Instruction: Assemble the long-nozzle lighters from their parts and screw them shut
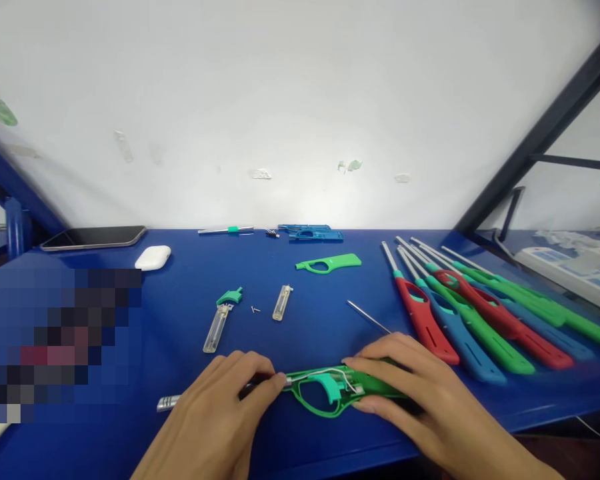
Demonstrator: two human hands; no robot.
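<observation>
Your view is bright, with diffuse light palest on the white wall (300, 100) at upper center. The blue tabletop (180, 307) shows a muted sheen; the lower right corner falls dim. You have a small glint on the metal tip (169, 403) at lower left. Wide-angle stretching slants the sides, fine detail is soft, and coarse pixel blocks cover the left edge.

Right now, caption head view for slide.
Left hand and right hand grip opposite ends of an open green lighter.
</observation>
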